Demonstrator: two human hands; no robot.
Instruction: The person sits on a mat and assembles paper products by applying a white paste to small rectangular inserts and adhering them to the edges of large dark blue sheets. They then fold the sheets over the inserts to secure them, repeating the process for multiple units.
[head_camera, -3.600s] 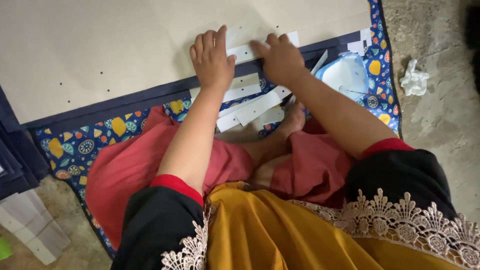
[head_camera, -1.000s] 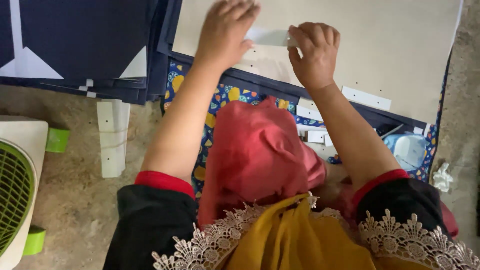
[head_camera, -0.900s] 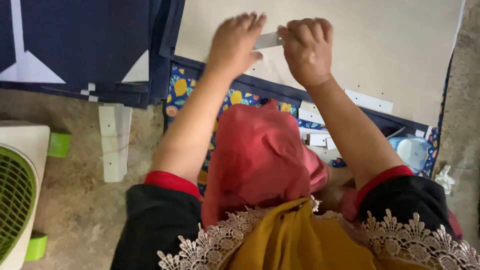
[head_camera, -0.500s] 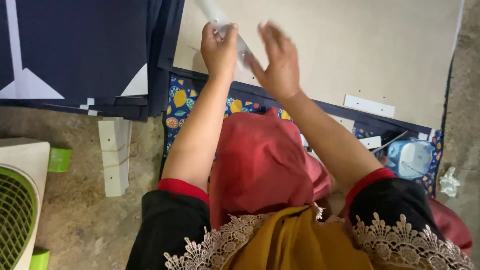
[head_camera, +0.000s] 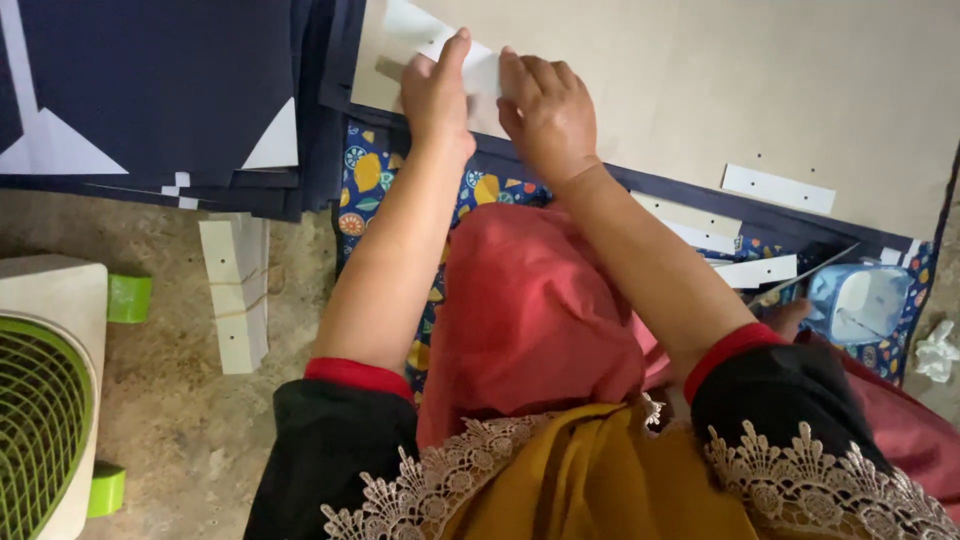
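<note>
Both hands press flat on a white paper strip (head_camera: 478, 62) lying at the near left corner of a big beige cardboard sheet (head_camera: 700, 80). Left hand (head_camera: 437, 95): fingers stretched out and together, palm down on the strip's left part, index tip reaching its far edge; nothing gripped, just pressing. Right hand (head_camera: 548, 112): fingers curled loosely, knuckles up, tips resting on the strip's right part; cannot tell if it pinches the edge. Hands just beside each other, nearly touching.

The cardboard lies on dark navy sheets, over a blue patterned mat (head_camera: 375, 180) on the floor. Another white strip (head_camera: 778, 188) sits on the cardboard near its near edge, well right of the hands. More strips (head_camera: 755, 270) lie below that edge. Blue plastic tub (head_camera: 858, 300) near the right knee. Stack of navy sheets (head_camera: 160, 90) with white triangles off the cardboard's left edge. Bundle of cream strips (head_camera: 233, 292) on the concrete floor, left of the mat. Green-and-cream fan (head_camera: 45, 390) at far left. Crumpled white tissue (head_camera: 936, 352) at far right.
</note>
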